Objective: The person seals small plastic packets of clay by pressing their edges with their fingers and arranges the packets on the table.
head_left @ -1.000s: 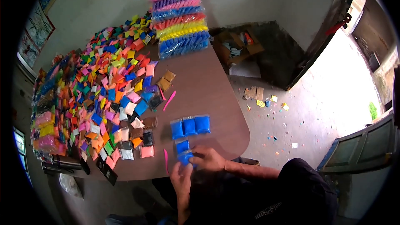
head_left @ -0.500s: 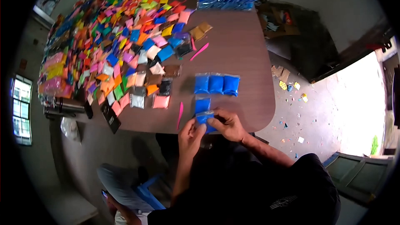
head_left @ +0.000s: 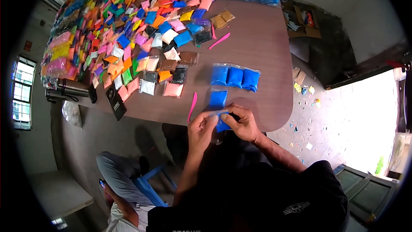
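Between my two hands is a small clear packet with blue filling (head_left: 222, 125), pinched along its upper edge. My left hand (head_left: 201, 129) grips the left end of that edge, and my right hand (head_left: 241, 123) grips the right part. Just beyond my fingers another blue packet (head_left: 218, 98) lies flat on the brown table (head_left: 257, 34). Farther back, three blue packets (head_left: 235, 77) lie side by side. A pink plastic tool (head_left: 192, 106) rests left of my left hand.
A big pile of coloured packets (head_left: 141, 21) covers the table's left side. A black phone-like object (head_left: 115, 103) and a steel flask (head_left: 74, 89) are at the near left edge. A seated person (head_left: 122, 176) is at lower left. A cardboard box (head_left: 307, 21) stands beyond the right edge.
The camera view has tilted down and turned left, so the table sits higher and the seated person shows. Both hands still hold the blue packet, my fingers now close together on its upper edge.
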`<state>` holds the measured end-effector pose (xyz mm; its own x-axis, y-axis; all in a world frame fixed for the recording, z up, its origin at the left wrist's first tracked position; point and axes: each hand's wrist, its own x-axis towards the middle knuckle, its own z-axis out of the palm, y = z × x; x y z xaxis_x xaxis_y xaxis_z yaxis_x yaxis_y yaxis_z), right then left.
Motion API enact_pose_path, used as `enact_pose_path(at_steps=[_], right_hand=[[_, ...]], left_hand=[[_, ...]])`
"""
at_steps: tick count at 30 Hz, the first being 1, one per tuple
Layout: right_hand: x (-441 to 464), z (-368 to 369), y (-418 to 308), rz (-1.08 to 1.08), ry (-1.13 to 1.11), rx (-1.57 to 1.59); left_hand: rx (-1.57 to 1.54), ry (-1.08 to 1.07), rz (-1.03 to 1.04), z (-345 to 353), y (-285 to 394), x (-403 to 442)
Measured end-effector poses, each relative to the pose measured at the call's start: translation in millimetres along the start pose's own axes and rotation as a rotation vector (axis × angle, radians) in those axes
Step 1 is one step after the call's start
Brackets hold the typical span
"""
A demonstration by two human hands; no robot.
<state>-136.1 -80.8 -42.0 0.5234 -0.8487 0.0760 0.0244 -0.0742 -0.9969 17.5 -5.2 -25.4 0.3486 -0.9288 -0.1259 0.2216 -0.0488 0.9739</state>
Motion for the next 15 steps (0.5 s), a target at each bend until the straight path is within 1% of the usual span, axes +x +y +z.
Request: enact_pose_path(at_steps=[2, 4, 8, 11, 13, 15], right_hand=[[0, 0, 0, 0.000, -0.012, -0.022], [0, 0, -3, -0.037, -0.031, -0.147], [2, 3, 0, -0.087, 0.004, -0.119], [0, 1, 2, -0.078, 0.017, -0.080], [-1, 1, -1, -0.025, 0.032, -0.057], [0, 1, -3, -0.031, 0.014, -0.062]], left_hand=[[0.013, -0.008, 0.000, -6, -6, 0], [0.058, -0.006, 0.030, -11, -13, 0], [0.039, 0.000, 0.077, -6, -14, -1], [0.036, -0.011, 0.023, 1, -1, -1], [0.083, -0.071, -0.022, 0, 3, -2], [0.106, -0.064, -0.005, -2, 3, -1]])
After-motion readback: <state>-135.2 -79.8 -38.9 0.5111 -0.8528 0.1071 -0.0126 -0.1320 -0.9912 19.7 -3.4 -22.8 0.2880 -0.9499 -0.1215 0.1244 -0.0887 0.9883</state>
